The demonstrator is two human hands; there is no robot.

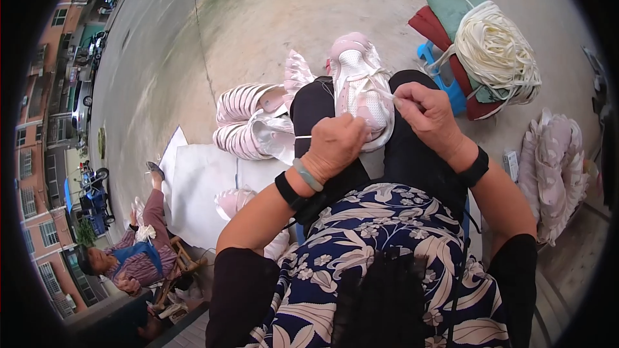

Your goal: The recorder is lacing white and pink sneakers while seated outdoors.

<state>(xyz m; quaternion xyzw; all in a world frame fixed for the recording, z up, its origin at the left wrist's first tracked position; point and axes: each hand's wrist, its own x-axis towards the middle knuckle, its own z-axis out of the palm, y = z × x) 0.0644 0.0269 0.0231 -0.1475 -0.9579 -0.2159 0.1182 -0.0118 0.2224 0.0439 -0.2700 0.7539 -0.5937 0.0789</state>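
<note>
Pinching a white lace (380, 92), right hand (429, 115) threads pink shoe (361, 87) on lap. Left hand (334, 145), fist closed on lace's other end, could yank it out w/ too hard a pull.

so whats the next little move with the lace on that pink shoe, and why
Probably draw the white lace taut with the right hand. That hand pinches the lace just off the pink shoe, which lies on the lap, while the left hand steadies the shoe's near edge and holds another lace end. The lace looks threaded but slack.
</note>
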